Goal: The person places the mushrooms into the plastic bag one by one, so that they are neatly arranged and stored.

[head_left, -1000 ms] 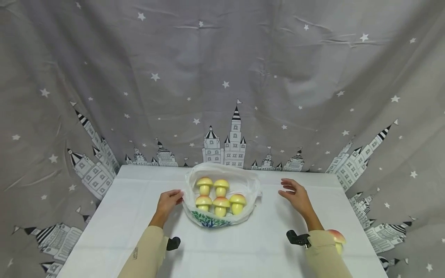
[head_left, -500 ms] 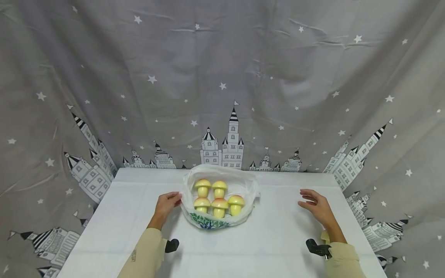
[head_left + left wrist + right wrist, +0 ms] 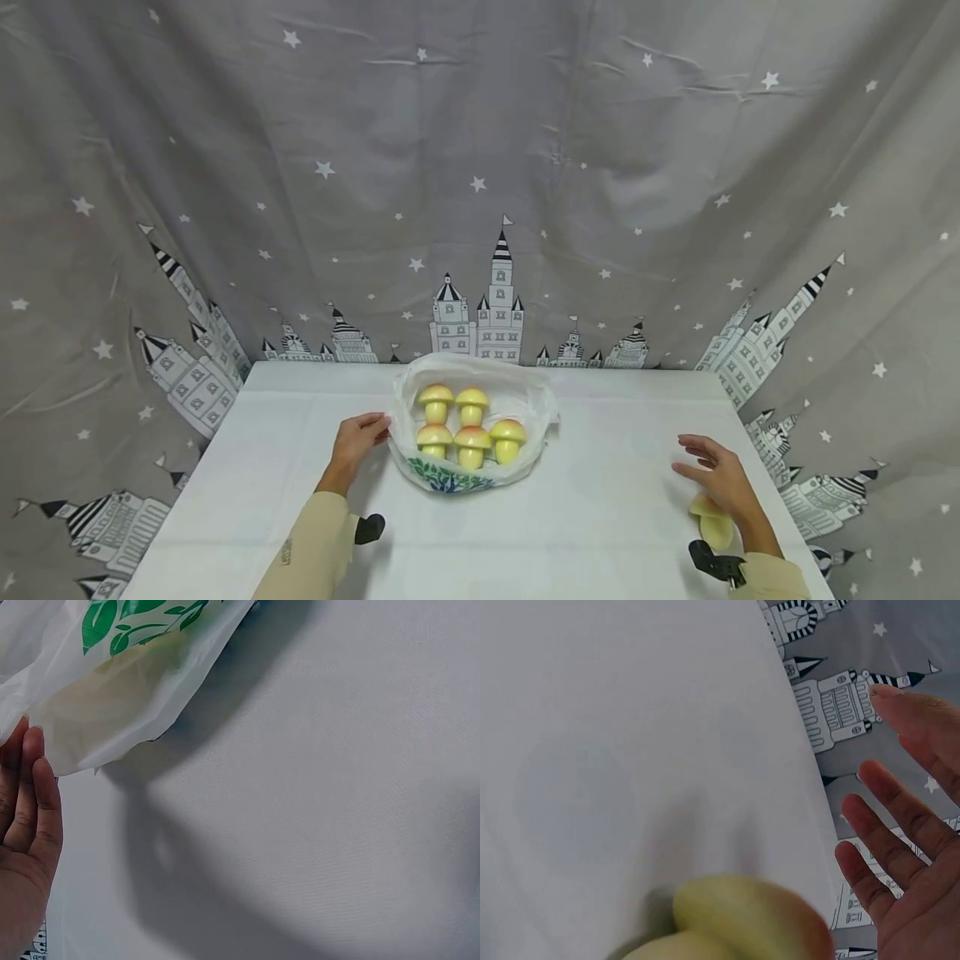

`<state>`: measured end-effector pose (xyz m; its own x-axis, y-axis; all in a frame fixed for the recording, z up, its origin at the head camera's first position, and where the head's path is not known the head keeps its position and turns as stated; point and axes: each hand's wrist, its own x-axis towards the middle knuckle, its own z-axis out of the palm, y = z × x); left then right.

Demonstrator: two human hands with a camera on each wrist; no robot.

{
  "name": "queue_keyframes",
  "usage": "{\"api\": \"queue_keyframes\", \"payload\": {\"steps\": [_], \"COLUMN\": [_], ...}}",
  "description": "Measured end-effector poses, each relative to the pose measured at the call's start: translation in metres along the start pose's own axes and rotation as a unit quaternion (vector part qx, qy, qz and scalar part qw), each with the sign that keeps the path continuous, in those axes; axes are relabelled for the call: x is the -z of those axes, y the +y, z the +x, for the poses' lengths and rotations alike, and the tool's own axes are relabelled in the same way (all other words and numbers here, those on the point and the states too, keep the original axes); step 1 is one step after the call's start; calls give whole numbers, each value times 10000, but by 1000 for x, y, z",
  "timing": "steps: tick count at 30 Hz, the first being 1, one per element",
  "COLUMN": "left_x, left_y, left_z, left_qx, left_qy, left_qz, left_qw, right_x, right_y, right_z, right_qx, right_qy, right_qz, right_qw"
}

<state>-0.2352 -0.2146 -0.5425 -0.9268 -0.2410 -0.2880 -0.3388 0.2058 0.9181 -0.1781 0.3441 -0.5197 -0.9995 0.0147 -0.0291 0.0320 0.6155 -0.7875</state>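
Observation:
A white plastic bag (image 3: 551, 412) with a green and blue leaf print lies on its side, mouth toward me, in the head view. Several yellow toy mushrooms (image 3: 471, 446) with reddish-tinged caps sit inside it in two rows. My left hand (image 3: 356, 442) pinches the bag's left rim; the left wrist view shows its fingertips (image 3: 30, 735) at the plastic, thumb hidden. Over on the right, one more toy mushroom (image 3: 715, 529) lies on the table. My right hand (image 3: 723, 479) hovers over it, fingers spread and holding nothing. In the right wrist view that mushroom (image 3: 750, 915) appears below the fingers.
A white cloth covers the table (image 3: 555, 533). Behind it and along both sides hangs a grey curtain (image 3: 375, 167) printed with stars and castles. Black wrist mounts (image 3: 370, 529) stick out from both sleeves.
My right hand has moved right and toward me, from beside the bag to over the lone mushroom. My left hand stays at the bag's rim, and the mushrooms inside keep their places.

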Motion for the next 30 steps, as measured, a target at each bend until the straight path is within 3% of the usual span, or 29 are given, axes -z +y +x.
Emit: {"api": "queue_keyframes", "payload": {"steps": [8, 18, 24, 30], "left_x": [1, 1, -1, -2], "left_y": [1, 2, 2, 3], "left_z": [1, 0, -1, -1], "left_qx": [27, 69, 73, 69], "left_qy": [-11, -5, -1, -12], "left_qz": [-59, -28, -42, -62], "left_qw": [10000, 10000, 10000, 10000], "right_x": [7, 8, 10, 12], "right_y": [13, 28, 35, 41], "right_z": [-13, -25, -29, -34], "right_qx": [-229, -847, -616, -770], "right_qy": [21, -613, -692, -817], "right_qz": [-313, 135, 152, 197], "right_qw": [9992, 9944, 9956, 9935]}}
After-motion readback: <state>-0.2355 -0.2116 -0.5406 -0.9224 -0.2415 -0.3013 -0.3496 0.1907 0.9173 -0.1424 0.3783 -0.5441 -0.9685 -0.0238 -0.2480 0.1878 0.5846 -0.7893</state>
